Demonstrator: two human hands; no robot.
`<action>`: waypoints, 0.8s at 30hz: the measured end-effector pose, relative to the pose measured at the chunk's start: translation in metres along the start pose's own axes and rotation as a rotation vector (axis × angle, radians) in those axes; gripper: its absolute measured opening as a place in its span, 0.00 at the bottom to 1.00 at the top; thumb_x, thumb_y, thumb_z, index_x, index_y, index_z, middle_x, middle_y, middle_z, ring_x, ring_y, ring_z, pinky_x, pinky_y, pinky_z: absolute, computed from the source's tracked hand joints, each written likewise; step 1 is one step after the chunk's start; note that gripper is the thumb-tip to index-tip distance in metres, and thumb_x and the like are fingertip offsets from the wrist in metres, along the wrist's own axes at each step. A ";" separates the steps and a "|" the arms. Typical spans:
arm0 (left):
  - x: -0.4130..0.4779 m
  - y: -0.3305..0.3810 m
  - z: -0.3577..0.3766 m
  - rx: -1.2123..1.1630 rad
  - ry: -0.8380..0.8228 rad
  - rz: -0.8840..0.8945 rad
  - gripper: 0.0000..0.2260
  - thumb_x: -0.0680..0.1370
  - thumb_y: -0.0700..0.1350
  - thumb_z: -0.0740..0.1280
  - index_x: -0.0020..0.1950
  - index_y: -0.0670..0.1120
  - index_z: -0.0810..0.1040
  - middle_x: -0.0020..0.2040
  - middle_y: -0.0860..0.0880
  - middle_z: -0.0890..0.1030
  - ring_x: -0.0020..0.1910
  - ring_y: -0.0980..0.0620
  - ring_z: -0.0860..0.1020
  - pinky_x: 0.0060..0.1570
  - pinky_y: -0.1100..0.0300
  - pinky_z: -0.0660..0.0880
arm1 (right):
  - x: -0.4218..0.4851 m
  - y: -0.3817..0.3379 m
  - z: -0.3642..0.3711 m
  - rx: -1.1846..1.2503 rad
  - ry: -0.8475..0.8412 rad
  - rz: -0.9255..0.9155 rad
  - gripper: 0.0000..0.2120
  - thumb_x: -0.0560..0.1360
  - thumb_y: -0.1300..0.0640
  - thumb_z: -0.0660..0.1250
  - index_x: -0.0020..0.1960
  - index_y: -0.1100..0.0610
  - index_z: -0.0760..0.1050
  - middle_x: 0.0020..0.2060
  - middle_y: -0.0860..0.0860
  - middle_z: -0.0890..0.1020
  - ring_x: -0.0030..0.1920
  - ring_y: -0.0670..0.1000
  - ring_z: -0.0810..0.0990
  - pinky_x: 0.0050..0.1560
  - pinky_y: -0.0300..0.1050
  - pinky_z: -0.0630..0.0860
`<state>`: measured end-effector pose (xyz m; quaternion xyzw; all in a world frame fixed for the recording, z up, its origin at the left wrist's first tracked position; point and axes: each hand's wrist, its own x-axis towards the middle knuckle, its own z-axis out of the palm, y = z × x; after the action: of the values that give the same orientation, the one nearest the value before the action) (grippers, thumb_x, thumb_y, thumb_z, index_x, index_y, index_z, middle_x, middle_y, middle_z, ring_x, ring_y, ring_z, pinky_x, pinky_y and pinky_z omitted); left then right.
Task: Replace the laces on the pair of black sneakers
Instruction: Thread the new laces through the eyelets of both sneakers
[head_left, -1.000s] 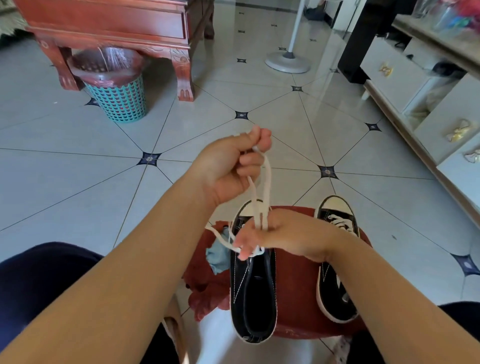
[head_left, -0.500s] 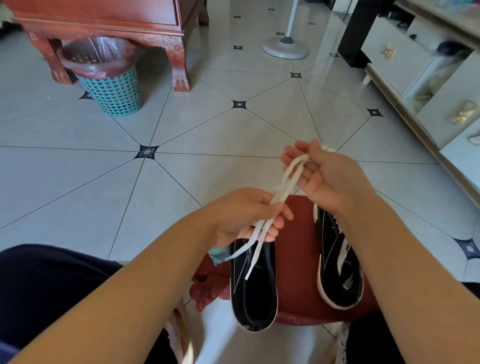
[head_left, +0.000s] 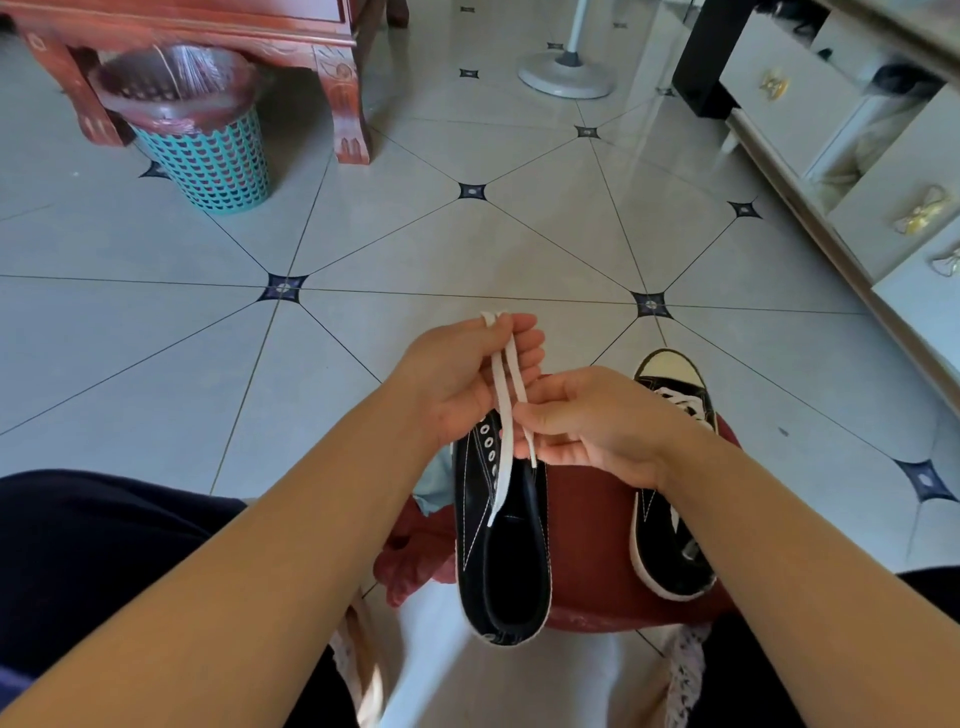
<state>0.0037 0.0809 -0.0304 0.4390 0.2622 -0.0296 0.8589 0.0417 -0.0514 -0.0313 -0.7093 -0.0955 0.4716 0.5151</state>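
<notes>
L hand (head_left: 457, 384) + R hand (head_left: 597, 426) pinch doubled white lace (head_left: 501, 415) | unlaced sneaker (head_left: 501, 561) below | 2nd sneaker (head_left: 670, 545) prob. laced | both on red stool (head_left: 587, 525)

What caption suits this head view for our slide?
Left hand and right hand hold a white lace above an unlaced black sneaker; the laced sneaker sits on a red stool.

One wide-angle head-worn view looks forward and down, close above the left hand (head_left: 457, 384) and right hand (head_left: 587, 421) at centre frame, with tiled floor (head_left: 395, 244) filling the top.
</notes>
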 end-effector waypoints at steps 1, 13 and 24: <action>0.001 -0.002 -0.001 0.042 0.012 0.020 0.10 0.80 0.40 0.59 0.44 0.41 0.78 0.36 0.47 0.82 0.37 0.54 0.79 0.43 0.61 0.78 | 0.000 0.000 0.001 0.000 -0.001 -0.001 0.03 0.75 0.61 0.66 0.46 0.59 0.79 0.38 0.52 0.84 0.39 0.47 0.83 0.43 0.37 0.78; -0.005 -0.009 -0.016 0.114 -0.049 -0.121 0.11 0.78 0.48 0.62 0.51 0.41 0.76 0.44 0.44 0.79 0.36 0.52 0.78 0.40 0.59 0.77 | 0.009 0.000 0.012 0.164 0.043 -0.046 0.06 0.75 0.64 0.64 0.41 0.60 0.77 0.34 0.52 0.79 0.29 0.43 0.74 0.33 0.32 0.71; -0.011 -0.016 -0.032 0.261 0.227 0.038 0.17 0.74 0.27 0.60 0.56 0.45 0.71 0.34 0.44 0.74 0.25 0.55 0.67 0.22 0.66 0.66 | 0.025 -0.004 0.009 -0.171 0.265 -0.155 0.07 0.76 0.65 0.64 0.49 0.60 0.80 0.33 0.50 0.77 0.28 0.42 0.71 0.35 0.32 0.73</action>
<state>-0.0235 0.0936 -0.0520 0.5521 0.3433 0.0027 0.7598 0.0498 -0.0286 -0.0428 -0.7970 -0.1210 0.3229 0.4959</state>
